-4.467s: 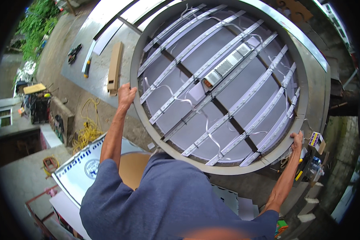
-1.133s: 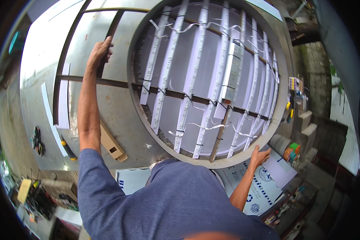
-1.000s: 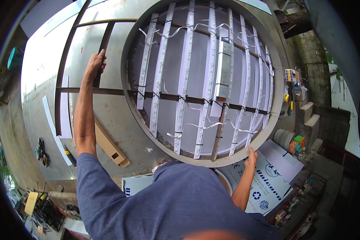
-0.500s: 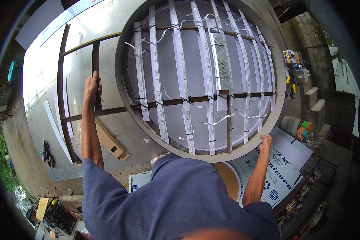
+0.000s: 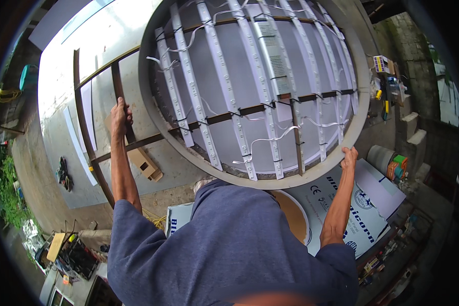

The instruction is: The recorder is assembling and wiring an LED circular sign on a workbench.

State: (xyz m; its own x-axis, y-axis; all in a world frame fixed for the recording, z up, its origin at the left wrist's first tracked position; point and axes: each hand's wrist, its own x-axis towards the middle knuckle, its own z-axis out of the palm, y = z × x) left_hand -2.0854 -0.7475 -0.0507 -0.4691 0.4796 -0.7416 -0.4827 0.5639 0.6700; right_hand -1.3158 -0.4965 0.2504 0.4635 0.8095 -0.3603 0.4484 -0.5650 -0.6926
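A large round metal frame (image 5: 301,180) spans the upper middle, its near rim close to my torso. Inside it run several white LED strips (image 5: 260,76) tied with black ties, loose white wires (image 5: 280,135) and a perforated silver power supply box (image 5: 273,56). Brown metal bars (image 5: 84,130) extend from the ring's left side as a ladder-like framework. My left hand (image 5: 120,120) is closed around the short cross bar (image 5: 116,79) of that framework. At the ring's near right, my right hand (image 5: 350,157) grips the rim, fingers partly hidden.
Beneath the framework lies a metal-topped table (image 5: 51,104) holding pale strips (image 5: 80,145), a brown cardboard piece (image 5: 147,164) and a dark tool-like object (image 5: 64,174). A printed sheet panel (image 5: 316,204) and a white-rimmed round piece (image 5: 290,217) sit at near right. Steps (image 5: 415,140) rise farther right.
The ring and its bars have turned slightly counterclockwise: the right side has moved away, the left bars nearer, past the table's near edge. Both hands keep their holds.
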